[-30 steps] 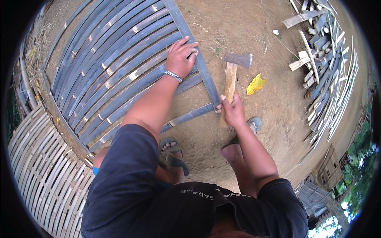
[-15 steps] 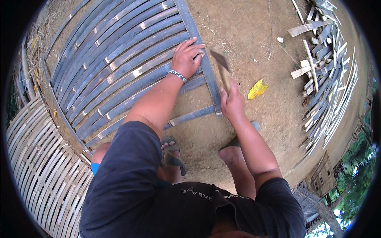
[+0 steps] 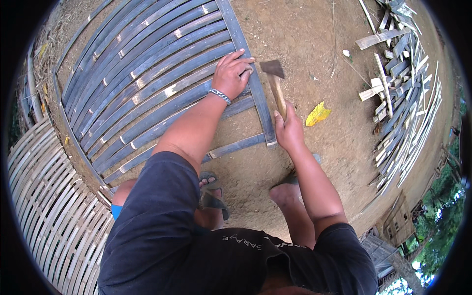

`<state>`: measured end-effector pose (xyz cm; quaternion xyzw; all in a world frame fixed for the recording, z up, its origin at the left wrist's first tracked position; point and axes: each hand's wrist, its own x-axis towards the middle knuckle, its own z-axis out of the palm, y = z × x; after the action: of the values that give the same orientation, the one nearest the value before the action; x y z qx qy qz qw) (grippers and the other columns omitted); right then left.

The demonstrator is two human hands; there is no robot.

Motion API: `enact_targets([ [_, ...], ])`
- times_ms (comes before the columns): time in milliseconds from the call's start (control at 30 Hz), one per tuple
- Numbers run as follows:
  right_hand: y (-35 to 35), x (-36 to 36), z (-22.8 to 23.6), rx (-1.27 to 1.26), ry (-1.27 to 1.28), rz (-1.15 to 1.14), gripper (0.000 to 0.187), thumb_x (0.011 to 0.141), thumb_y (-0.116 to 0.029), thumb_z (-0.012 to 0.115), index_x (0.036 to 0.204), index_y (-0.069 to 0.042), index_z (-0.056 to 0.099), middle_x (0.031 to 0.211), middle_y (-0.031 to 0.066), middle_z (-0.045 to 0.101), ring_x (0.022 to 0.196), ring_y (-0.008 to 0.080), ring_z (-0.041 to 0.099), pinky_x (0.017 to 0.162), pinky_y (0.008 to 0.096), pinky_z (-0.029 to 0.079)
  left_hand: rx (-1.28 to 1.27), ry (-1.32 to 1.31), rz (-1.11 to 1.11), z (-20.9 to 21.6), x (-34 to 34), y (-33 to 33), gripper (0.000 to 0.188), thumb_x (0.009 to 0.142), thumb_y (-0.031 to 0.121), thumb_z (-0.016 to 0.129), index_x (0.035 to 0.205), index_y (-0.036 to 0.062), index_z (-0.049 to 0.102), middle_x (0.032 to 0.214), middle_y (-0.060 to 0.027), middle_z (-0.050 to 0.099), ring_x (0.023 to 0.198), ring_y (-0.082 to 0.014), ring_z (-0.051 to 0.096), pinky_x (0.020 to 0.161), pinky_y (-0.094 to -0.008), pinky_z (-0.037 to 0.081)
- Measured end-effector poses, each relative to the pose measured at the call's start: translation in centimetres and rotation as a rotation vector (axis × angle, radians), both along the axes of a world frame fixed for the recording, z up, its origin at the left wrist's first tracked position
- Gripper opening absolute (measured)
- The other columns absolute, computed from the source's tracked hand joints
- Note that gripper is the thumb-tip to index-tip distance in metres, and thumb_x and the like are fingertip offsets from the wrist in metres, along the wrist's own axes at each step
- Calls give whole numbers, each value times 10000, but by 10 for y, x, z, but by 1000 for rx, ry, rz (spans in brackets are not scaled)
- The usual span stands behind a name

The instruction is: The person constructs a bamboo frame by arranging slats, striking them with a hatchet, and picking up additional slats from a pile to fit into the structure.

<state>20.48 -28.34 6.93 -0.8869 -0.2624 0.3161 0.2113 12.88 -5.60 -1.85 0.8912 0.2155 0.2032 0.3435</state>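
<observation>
My right hand [image 3: 290,130] is wrapped round the wooden handle of a small hatchet [image 3: 277,91]. Its dark, flat head is raised just right of the long edge strip on a dark bamboo slat panel [image 3: 239,30]. At that strip, my left hand [image 3: 231,73] rests across the slat ends, thumb and fingers bent together in a pinch. Whatever lies between those fingertips is too small or hidden to make out. The panel's slats run side by side, with gaps between them, toward the far left. A small gap separates the hatchet head from my left fingertips.
A heap of split bamboo offcuts and thin strips [image 3: 400,103] lies on the dirt at the right. Nearer me is a yellow leaf [image 3: 318,114]. Another pale slatted bamboo panel [image 3: 54,196] spreads along the left. My sandalled foot [image 3: 212,199] is close to the panel's near corner.
The hatchet head, blurred and tight against my left fingertips before, has swung away to the right and now shows sharply. My left hand has kept its place on the edge strip.
</observation>
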Motion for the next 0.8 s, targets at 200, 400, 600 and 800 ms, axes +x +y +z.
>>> enact_targets([
  [200,21,-11,1,108,-20,-177,498,926,-287,698,1349,-109,504,1011,264,702,955,472,673,824,524,526,-4,-5,13,1,3,1,70,817,101,746,886,111,739,1205,20,724,1334,-245,541,1127,-455,402],
  [400,35,-13,-25,-59,37,-315,678,803,-333,839,1338,-92,500,946,224,711,917,426,693,818,492,527,-74,79,-72,3,2,9,479,834,194,765,1285,117,621,1457,-49,566,1437,-272,421,1189,-496,312],
  [600,36,-5,-25,-90,104,-335,727,764,-325,877,1334,-86,494,919,196,707,867,384,694,794,465,529,273,646,-60,34,4,14,1125,788,660,711,1610,81,205,1697,-91,146,1571,-263,101,1251,-582,26],
  [800,40,-2,-10,-81,148,-265,670,825,-314,820,1359,-85,486,968,221,710,920,394,702,818,463,532,296,738,-129,44,-2,14,1368,628,883,661,1622,92,155,1705,-76,95,1575,-236,68,1263,-558,31],
])
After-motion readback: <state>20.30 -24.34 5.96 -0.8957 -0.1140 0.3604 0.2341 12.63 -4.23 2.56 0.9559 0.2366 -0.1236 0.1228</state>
